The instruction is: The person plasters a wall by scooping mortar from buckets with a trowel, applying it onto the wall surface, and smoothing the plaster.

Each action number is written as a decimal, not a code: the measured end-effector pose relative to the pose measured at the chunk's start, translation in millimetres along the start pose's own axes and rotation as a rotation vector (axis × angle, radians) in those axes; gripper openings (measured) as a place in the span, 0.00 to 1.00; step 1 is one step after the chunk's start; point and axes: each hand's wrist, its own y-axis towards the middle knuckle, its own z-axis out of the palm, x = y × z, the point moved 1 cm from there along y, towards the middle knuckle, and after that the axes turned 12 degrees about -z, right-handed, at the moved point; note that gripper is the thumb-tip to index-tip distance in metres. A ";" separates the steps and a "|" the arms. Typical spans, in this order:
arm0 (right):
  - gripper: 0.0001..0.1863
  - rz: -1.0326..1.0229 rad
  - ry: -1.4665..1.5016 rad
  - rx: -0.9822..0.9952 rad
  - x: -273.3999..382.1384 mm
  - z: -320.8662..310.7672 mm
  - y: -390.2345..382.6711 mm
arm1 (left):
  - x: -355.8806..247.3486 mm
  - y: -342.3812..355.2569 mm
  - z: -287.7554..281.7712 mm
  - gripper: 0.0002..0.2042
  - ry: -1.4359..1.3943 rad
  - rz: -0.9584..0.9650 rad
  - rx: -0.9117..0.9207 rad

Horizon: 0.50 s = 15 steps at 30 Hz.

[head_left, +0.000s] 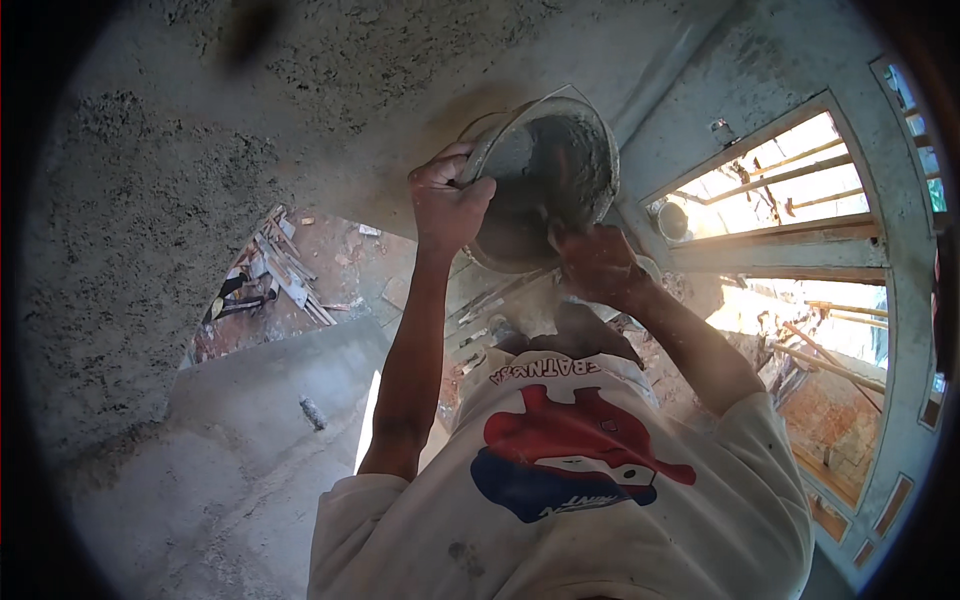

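A round bucket (pixel 612 150) with a mortar-crusted rim and a thin wire handle is tilted so that its mouth faces me. Wet grey mortar (pixel 585 180) coats its inner wall, and the bottom lies in shadow. My left hand (pixel 447 203) is closed over the left side of the rim, thumb on the inner edge. At the near right edge of the mouth, my right hand (pixel 603 264) is closed with its fingers reaching over the rim. Whatever it grips is dark and blurred, so I cannot make it out.
A rough mortar-covered wall (pixel 130 200) fills the left and top. Window frames with wooden bars (pixel 800 185) stand at right, a small pail (pixel 670 220) beside them. Wood scraps (pixel 285 265) lie on the floor at left, near a smooth grey ledge (pixel 280 370).
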 end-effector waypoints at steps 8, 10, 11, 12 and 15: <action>0.14 0.346 0.104 0.110 0.2 -22.3 5.7 | -9.0 6.9 12.8 0.08 0.002 0.014 0.029; 0.11 0.256 0.172 0.232 -0.6 -33.9 -0.5 | -7.2 7.5 16.8 0.08 0.026 0.016 0.017; 0.11 0.246 0.171 0.228 3.1 -54.6 1.5 | -6.1 6.3 12.4 0.09 0.061 0.007 -0.024; 0.11 0.381 0.235 0.140 9.7 -83.6 1.8 | -0.4 2.1 7.3 0.09 0.069 0.003 -0.036; 0.10 0.607 0.422 0.052 -11.0 -52.6 -28.2 | 7.7 8.9 9.5 0.10 0.046 0.044 -0.058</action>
